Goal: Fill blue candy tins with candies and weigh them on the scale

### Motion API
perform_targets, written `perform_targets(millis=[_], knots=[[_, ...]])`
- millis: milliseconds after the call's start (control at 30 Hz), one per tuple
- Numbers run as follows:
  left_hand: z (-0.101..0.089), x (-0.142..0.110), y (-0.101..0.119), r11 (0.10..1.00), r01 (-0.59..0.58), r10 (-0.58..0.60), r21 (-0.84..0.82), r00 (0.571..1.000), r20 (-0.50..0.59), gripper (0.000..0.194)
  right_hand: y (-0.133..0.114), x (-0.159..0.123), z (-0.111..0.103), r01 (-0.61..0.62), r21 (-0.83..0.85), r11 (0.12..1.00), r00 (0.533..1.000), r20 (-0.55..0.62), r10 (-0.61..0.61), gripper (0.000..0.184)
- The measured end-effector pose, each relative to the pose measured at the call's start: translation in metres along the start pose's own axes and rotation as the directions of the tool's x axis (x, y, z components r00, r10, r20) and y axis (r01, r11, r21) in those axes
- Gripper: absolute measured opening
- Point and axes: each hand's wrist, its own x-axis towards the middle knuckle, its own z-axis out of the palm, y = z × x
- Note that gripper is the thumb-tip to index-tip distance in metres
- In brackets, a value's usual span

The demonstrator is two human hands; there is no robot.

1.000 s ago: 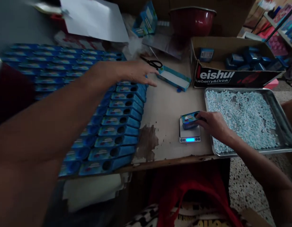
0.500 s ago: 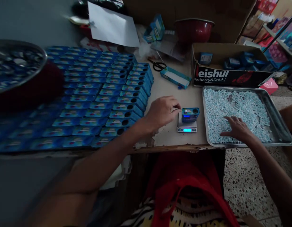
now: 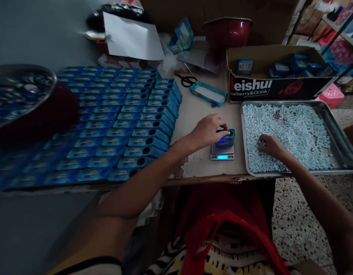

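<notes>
A small blue box point(image 3: 224, 143) with a round hole in its top stands upright on a digital pocket scale point(image 3: 222, 156), whose display glows blue. My left hand point(image 3: 208, 129) reaches over the box, thumb and finger pinched around a small white candy at the hole. To the right, a metal tray point(image 3: 345, 152) is spread with pale blue and white candies point(image 3: 293, 131). My right hand point(image 3: 272, 147) is among them, fingers curled around a few candies that show at the fingertips.
Rows of blue boxes point(image 3: 127, 122) fill the left side. A red bowl point(image 3: 62, 103) holding shiny wrapped pieces overlaps them. Behind lie scissors point(image 3: 188, 81), an open blue carton point(image 3: 207, 93), another red bowl point(image 3: 228, 32) and a cardboard box point(image 3: 276, 88) with more blue packs.
My left hand has moved right onto the box top and pinched the candy lying there. My right hand's spread fingers have curled closed on candies, shifting left in the tray.
</notes>
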Motion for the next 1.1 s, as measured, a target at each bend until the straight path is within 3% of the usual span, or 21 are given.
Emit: perform_targets(millis=[67, 100, 200, 300, 400, 500, 600, 667, 767, 900, 1100], knots=[[-0.001, 0.005, 0.007, 1.0, -0.026, 0.025, -0.011, 1.0, -0.014, 0.005, 0.0, 0.003, -0.001, -0.128, 0.29, 0.948, 0.992, 0.028, 0.126, 0.012], [-0.004, 0.004, 0.009, 0.999, -0.028, 0.027, -0.024, 0.999, -0.037, 0.005, 0.001, 0.003, -0.004, -0.184, 0.449, 0.874, 0.983, 0.073, 0.17, 0.015], [-0.023, -0.007, 0.007, 0.999, 0.029, -0.033, -0.033, 0.987, -0.155, 0.006, 0.011, -0.005, -0.018, -0.279, 0.792, 0.543, 0.957, 0.181, 0.227, 0.031], [-0.044, -0.031, -0.006, 0.991, 0.134, -0.134, -0.016, 0.953, -0.272, 0.005, 0.02, -0.014, -0.038, -0.325, 0.904, 0.277, 0.935, 0.262, 0.24, 0.037], [-0.049, -0.055, -0.018, 0.979, 0.197, -0.205, -0.06, 0.928, -0.31, 0.005, 0.015, -0.018, -0.051, -0.365, 0.913, 0.182, 0.918, 0.32, 0.236, 0.031], [-0.042, -0.072, -0.019, 0.974, 0.205, -0.226, -0.096, 0.907, -0.355, 0.005, -0.001, -0.018, -0.054, -0.405, 0.891, 0.204, 0.9, 0.35, 0.259, 0.025], [-0.038, -0.078, -0.017, 0.979, 0.176, -0.203, -0.101, 0.858, -0.472, 0.006, -0.017, -0.014, -0.048, -0.45, 0.871, 0.197, 0.879, 0.392, 0.271, 0.02], [-0.039, -0.079, -0.018, 0.98, 0.164, -0.198, -0.113, 0.843, -0.5, 0.007, -0.022, -0.01, -0.041, -0.45, 0.87, 0.203, 0.878, 0.389, 0.278, 0.029], [-0.042, -0.081, -0.025, 0.976, 0.164, -0.214, -0.143, 0.843, -0.493, 0.007, -0.022, -0.003, -0.034, -0.399, 0.848, 0.349, 0.901, 0.293, 0.319, 0.047], [-0.038, -0.088, -0.033, 0.96, 0.203, -0.265, -0.191, 0.876, -0.403, 0.002, -0.037, 0.004, -0.041, -0.362, 0.761, 0.538, 0.93, 0.259, 0.26, 0.047], [-0.018, -0.089, -0.036, 0.934, 0.173, -0.269, -0.314, 0.917, -0.296, 0.013, -0.113, 0.017, -0.079, -0.228, 0.686, 0.691, 0.953, 0.301, 0.016, 0.029]])
